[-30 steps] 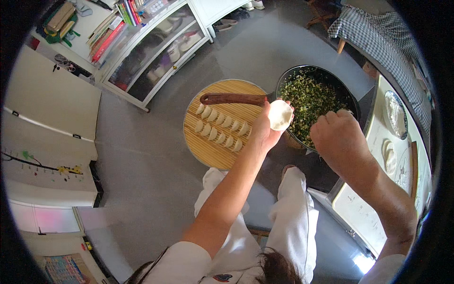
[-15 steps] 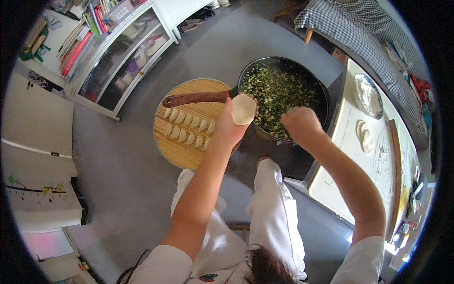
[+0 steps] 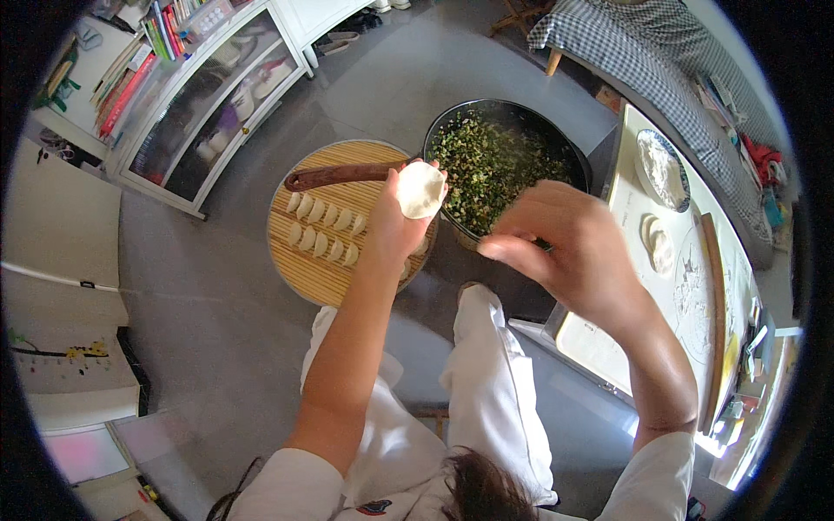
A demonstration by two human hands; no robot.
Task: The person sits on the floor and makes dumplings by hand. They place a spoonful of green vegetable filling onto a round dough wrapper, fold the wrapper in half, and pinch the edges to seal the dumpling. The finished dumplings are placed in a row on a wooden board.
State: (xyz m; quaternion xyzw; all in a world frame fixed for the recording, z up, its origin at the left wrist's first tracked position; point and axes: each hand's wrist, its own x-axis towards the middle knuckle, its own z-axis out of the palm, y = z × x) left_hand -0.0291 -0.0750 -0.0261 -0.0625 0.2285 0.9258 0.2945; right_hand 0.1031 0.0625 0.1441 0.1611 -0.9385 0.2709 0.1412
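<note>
My left hand (image 3: 395,227) is closed around the edge of a round pale dumpling wrapper (image 3: 420,190), which lies across the fingers and faces up. My right hand (image 3: 569,247) is raised near the close edge of a black pan (image 3: 578,152), its fingers curled under and the thumb pointing left. Whatever those fingers hold, if anything, is hidden. Chopped green and pale filling (image 3: 486,161) covers much of the pan's bottom. The pan's brown wooden handle (image 3: 343,174) passes above a round bamboo tray (image 3: 300,269), where folded dumplings (image 3: 323,229) lie in two rows.
On the right, a white table (image 3: 599,343) carries a bowl of flour (image 3: 662,171), stacked wrappers (image 3: 658,243) and a long wooden strip (image 3: 714,321). A checkered couch (image 3: 643,43) stands behind it. A glass-fronted cabinet (image 3: 217,113) stands at the far left.
My right hand has lifted from over the filling, coming closer and larger in view. My left hand still holds the wrapper. The whole scene has shifted slightly left.
</note>
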